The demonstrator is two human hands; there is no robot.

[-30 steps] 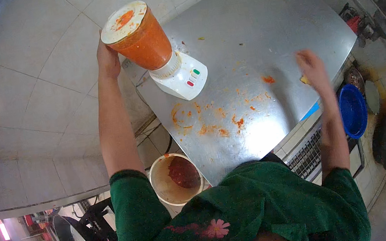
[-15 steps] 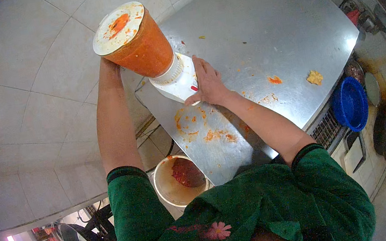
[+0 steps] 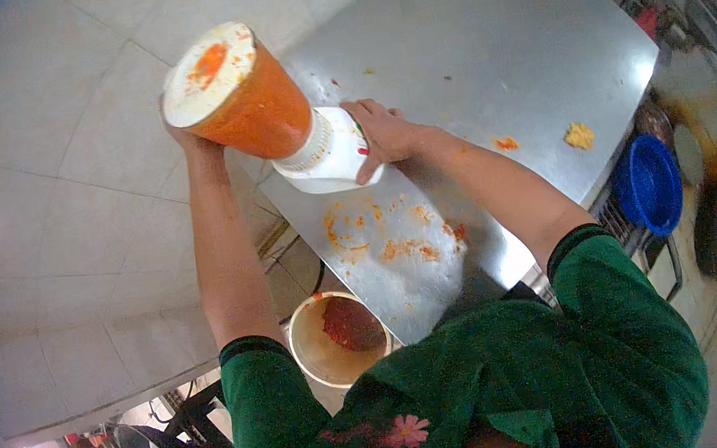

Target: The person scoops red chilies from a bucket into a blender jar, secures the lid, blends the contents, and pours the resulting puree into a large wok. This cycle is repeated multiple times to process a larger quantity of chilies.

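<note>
In the upper left of the frame is a blender (image 3: 267, 108), its jar filled almost up to the lid (image 3: 211, 72) with a thick orange mix. The two hands are apart from each other, both on it. The left hand (image 3: 194, 141) is behind the jar near the lid, with most fingers hidden, so I cannot tell how firmly it grips. The right hand (image 3: 386, 136) is clasped over the base (image 3: 314, 173), thumb on the near side.

I judge it top-heavy and quite heavy; the jar is stiff, maybe slippery where sauce has smeared. Whether it is glass or plastic, I cannot tell. The safer hold seems one hand high on the jar and another on the base.

The lid is round, flat and cream; the base is smooth and white, with a ribbed collar. Below, the metal table (image 3: 479, 39) shines, spotted with orange bits. At lower centre-left stands a round cream bucket (image 3: 314, 346), with wet-looking red paste inside.
</note>
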